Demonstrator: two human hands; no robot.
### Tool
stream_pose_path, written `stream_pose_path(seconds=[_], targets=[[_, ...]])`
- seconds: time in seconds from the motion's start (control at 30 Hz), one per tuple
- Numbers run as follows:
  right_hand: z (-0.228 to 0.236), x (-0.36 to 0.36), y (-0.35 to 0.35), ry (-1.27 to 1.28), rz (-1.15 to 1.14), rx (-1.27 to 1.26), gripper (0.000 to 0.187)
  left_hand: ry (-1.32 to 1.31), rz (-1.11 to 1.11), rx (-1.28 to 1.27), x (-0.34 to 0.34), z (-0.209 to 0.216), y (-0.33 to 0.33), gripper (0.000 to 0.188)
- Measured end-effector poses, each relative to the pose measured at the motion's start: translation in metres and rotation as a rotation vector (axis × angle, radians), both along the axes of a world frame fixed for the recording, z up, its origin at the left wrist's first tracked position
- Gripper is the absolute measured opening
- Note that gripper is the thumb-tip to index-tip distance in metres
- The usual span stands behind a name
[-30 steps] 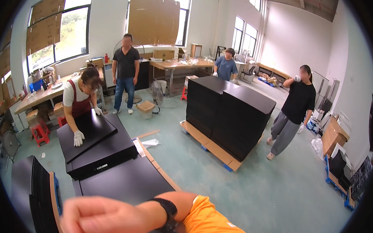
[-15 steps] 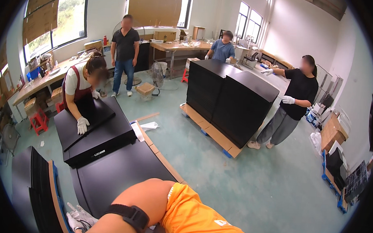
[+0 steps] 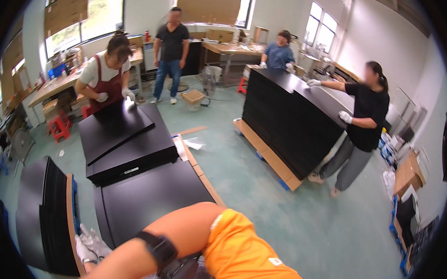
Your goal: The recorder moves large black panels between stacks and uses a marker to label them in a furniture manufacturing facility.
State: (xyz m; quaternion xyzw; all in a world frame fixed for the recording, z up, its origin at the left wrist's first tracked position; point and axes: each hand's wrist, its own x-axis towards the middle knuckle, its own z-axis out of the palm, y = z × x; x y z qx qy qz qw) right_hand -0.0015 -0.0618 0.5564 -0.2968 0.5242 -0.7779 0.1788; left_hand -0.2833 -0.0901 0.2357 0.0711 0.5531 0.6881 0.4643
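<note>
My right arm [image 3: 184, 232], in an orange sleeve with a black wristband [image 3: 159, 247], crosses the bottom of the view toward the lower left. Its hand is cut off by the lower edge. My left hand [image 3: 88, 243], in a white work glove with fingers apart, sits at the lower left and holds nothing I can see. It lies beside a wooden strip [image 3: 71, 202] that separates a row of upright black panels [image 3: 41, 211] from a flat black panel [image 3: 151, 196] under my arm.
A person in a red apron [image 3: 106, 79] tilts a black panel [image 3: 114, 127] on a low stack. Two gloved people [image 3: 364, 111] stand at a tall black panel stack on a pallet [image 3: 289, 117]. Another person [image 3: 173, 37] stands behind. Workbenches line the walls; red stool [image 3: 59, 127].
My arm has dropped lower and its bare hand has left the view. The gloved hand came in at the lower left. The view has tilted down and the people at the tall stack reached onto it.
</note>
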Motion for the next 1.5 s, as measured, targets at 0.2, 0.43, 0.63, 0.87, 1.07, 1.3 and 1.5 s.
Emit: stream_pose_path(seconds=[0.2, 0.43, 0.63, 0.87, 1.07, 1.3, 1.5], targets=[[-0.148, -0.013, 0.117, -0.149, -1.052, 0.007, 0.031, 0.19, -0.046, 0.198, -0.021, 0.044, 0.04, 0.035], [-0.256, 0.017, 0.147, -0.714, -1.359, -0.418, 0.047, 0.19, -0.04, 0.537, 0.074, 0.16, 0.097, 0.022], [-0.278, 0.003, 0.123, -0.822, -1.191, -0.516, 0.047, 0.025, -0.059, 0.423, 0.093, 0.163, 0.098, 0.03], [-0.29, -0.002, 0.123, -0.653, -1.347, -0.889, 0.038, 0.235, -0.224, 0.311, 0.088, 0.136, 0.085, 0.027], [-0.278, -0.006, 0.125, -0.469, -1.207, -0.901, 0.045, 1.75, 0.51, -0.185, 0.07, 0.112, 0.073, 0.04], [-0.269, -0.034, 0.106, -0.345, -1.072, -0.696, 0.047, 1.285, -0.631, -0.121, 0.132, 0.128, 0.063, 0.041], [-0.263, -0.035, 0.095, -0.351, -1.087, -0.63, 0.043, 1.363, -0.486, -0.12, 0.121, 0.088, 0.065, 0.023]])
